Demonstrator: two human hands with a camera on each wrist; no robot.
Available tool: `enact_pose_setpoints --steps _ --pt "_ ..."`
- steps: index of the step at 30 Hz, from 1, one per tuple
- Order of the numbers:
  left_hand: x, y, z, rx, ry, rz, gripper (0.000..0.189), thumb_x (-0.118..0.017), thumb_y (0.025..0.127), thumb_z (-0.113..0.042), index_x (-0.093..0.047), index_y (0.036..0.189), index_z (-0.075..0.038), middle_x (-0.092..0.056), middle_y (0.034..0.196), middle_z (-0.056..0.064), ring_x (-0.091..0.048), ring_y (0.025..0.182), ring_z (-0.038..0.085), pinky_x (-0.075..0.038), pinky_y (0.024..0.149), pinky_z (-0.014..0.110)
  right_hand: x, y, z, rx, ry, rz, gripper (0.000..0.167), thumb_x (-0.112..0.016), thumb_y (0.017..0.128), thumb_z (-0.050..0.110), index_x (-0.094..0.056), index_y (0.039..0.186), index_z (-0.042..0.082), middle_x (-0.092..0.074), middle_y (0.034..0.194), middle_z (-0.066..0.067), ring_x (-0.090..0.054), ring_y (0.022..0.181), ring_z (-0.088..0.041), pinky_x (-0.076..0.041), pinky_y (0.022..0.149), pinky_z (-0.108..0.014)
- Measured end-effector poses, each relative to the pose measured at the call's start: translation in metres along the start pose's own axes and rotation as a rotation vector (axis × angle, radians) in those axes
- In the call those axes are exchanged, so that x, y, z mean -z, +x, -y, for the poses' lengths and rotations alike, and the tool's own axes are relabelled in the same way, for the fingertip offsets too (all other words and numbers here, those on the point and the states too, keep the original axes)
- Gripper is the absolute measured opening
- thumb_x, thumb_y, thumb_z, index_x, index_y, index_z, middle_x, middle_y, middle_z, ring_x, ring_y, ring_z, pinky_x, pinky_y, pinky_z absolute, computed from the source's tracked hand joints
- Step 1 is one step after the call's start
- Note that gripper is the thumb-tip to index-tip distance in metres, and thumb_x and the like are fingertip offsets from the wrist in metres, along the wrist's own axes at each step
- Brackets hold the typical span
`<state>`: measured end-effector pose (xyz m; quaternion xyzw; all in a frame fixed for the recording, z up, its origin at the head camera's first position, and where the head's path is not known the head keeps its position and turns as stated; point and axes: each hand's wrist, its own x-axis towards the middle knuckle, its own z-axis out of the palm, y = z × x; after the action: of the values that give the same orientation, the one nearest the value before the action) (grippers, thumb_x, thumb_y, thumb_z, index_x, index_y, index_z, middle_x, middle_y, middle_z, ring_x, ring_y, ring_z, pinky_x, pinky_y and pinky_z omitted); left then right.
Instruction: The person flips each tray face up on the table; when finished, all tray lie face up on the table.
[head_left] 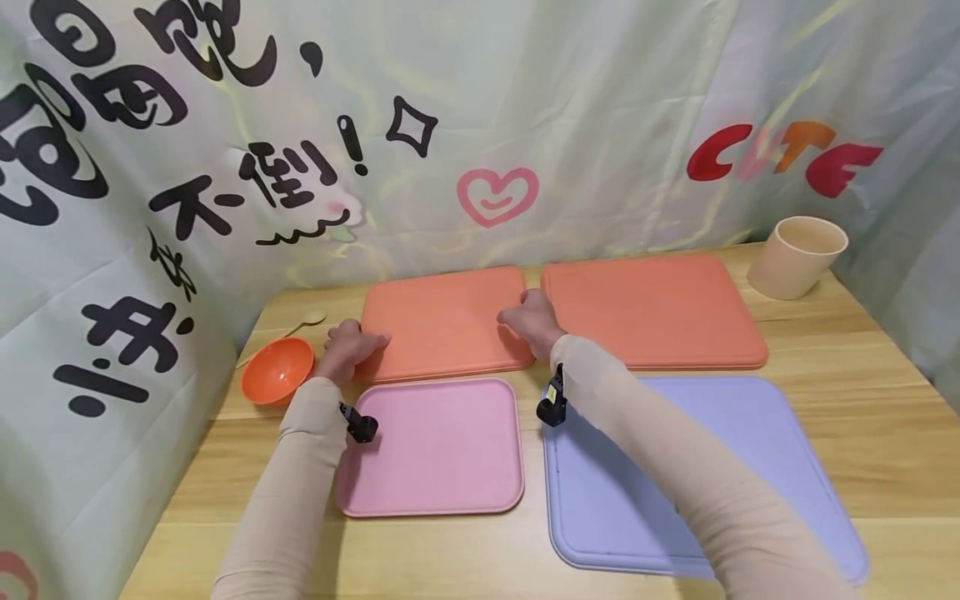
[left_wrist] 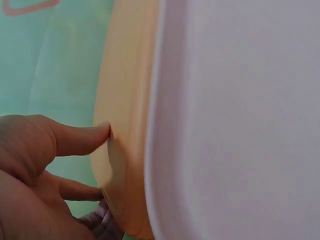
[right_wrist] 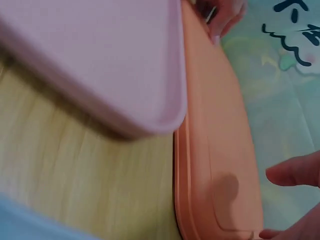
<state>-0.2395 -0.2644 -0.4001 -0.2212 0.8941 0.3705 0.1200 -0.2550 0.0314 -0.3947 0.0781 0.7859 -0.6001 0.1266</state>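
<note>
A flat orange tray [head_left: 442,321] lies at the back left, its smooth face up. My left hand [head_left: 347,348] is at its left end. In the left wrist view the thumb [left_wrist: 82,140] is on the tray's top while the other fingers bend against its edge. At the right end is my right hand [head_left: 534,323]. Its thumb [right_wrist: 290,171] stays raised off the tray, casting a shadow, and a fingertip shows right at the edge. Just in front lies a pink tray [head_left: 435,450] with a raised rim.
A second orange tray [head_left: 652,312] lies to the right, and a blue tray [head_left: 765,467] sits under my right forearm. An orange bowl [head_left: 277,371] and a spoon [head_left: 311,318] are left of my left hand. A beige cup [head_left: 795,262] stands back right, near the curtain [head_left: 600,125].
</note>
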Motion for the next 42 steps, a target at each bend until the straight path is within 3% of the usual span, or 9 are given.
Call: enact_pose_setpoints --steps 2,4,5,12,17,21,28,36,42 --pt "0.0 0.0 -0.002 0.013 -0.019 -0.009 0.061 -0.068 0.096 -0.026 -0.043 0.138 0.01 -0.034 0.136 0.03 -0.03 0.123 0.044 -0.034 0.105 0.051 0.001 -0.001 0.002 -0.031 0.057 -0.007 0.047 -0.066 0.086 0.003 -0.046 0.128 -0.005 -0.049 0.129 -0.017 -0.05 0.112 -0.026 -0.047 0.094 -0.036" --pt "0.001 0.0 -0.004 0.03 -0.066 -0.011 0.062 -0.069 0.095 -0.024 -0.042 0.14 0.009 -0.034 0.137 0.029 -0.032 0.122 0.042 -0.036 0.106 0.049 0.002 -0.002 0.004 -0.061 0.1 -0.011 0.072 -0.068 0.087 0.005 -0.035 0.151 -0.002 -0.033 0.157 -0.015 -0.038 0.139 -0.027 -0.04 0.111 -0.042" --pt "0.001 0.0 -0.004 0.04 -0.096 -0.007 0.063 -0.069 0.095 -0.023 -0.041 0.142 0.009 -0.033 0.139 0.029 -0.033 0.122 0.041 -0.036 0.108 0.049 0.002 -0.002 0.005 -0.079 0.116 -0.012 0.078 -0.068 0.088 0.007 -0.03 0.155 0.0 -0.027 0.162 -0.013 -0.031 0.145 -0.027 -0.037 0.115 -0.044" --pt "0.007 -0.002 -0.007 0.087 -0.296 0.052 0.077 -0.065 0.095 -0.018 -0.022 0.154 0.007 -0.017 0.156 0.027 -0.029 0.139 0.041 -0.028 0.119 0.051 0.005 -0.008 0.011 -0.133 0.192 -0.005 0.078 -0.069 0.089 0.01 -0.03 0.157 0.005 -0.028 0.162 -0.011 -0.028 0.148 -0.028 -0.034 0.116 -0.044" --pt "0.01 -0.006 -0.012 0.094 -0.339 0.015 0.077 -0.066 0.095 -0.021 -0.022 0.155 0.002 -0.018 0.156 0.024 -0.027 0.14 0.039 -0.026 0.119 0.05 0.008 -0.011 0.017 -0.115 0.245 -0.027 0.077 -0.071 0.087 0.01 -0.034 0.155 0.006 -0.033 0.16 -0.01 -0.032 0.146 -0.028 -0.035 0.115 -0.044" --pt "0.013 -0.01 -0.019 0.074 -0.391 -0.027 0.076 -0.068 0.093 -0.023 -0.026 0.153 0.001 -0.019 0.155 0.022 -0.029 0.138 0.038 -0.028 0.119 0.049 0.011 -0.011 0.022 -0.083 0.273 -0.063 0.075 -0.072 0.085 0.01 -0.039 0.152 0.006 -0.039 0.155 -0.009 -0.037 0.142 -0.027 -0.037 0.114 -0.042" --pt "0.02 -0.017 -0.027 0.009 -0.547 -0.047 0.079 -0.069 0.093 -0.023 -0.023 0.153 0.003 -0.028 0.155 0.018 -0.032 0.135 0.031 -0.029 0.117 0.042 0.018 -0.016 0.031 -0.036 0.346 -0.062 0.08 -0.072 0.085 0.009 -0.035 0.156 0.009 -0.034 0.16 -0.005 -0.031 0.147 -0.021 -0.035 0.115 -0.036" --pt "0.025 -0.023 -0.032 0.014 -0.625 -0.067 0.083 -0.073 0.09 -0.024 -0.024 0.154 -0.004 -0.03 0.153 0.012 -0.035 0.133 0.026 -0.031 0.116 0.038 0.024 -0.022 0.039 0.013 0.404 -0.061 0.08 -0.072 0.083 0.008 -0.035 0.155 0.006 -0.038 0.157 -0.008 -0.037 0.143 -0.021 -0.036 0.114 -0.033" --pt "0.03 -0.029 -0.031 -0.023 -0.659 -0.078 0.087 -0.075 0.089 -0.019 -0.021 0.156 -0.004 -0.03 0.154 0.01 -0.034 0.136 0.023 -0.028 0.117 0.036 0.027 -0.03 0.044 0.033 0.435 -0.025 0.082 -0.072 0.084 0.006 -0.033 0.156 0.006 -0.039 0.156 -0.007 -0.038 0.141 -0.02 -0.033 0.116 -0.033"
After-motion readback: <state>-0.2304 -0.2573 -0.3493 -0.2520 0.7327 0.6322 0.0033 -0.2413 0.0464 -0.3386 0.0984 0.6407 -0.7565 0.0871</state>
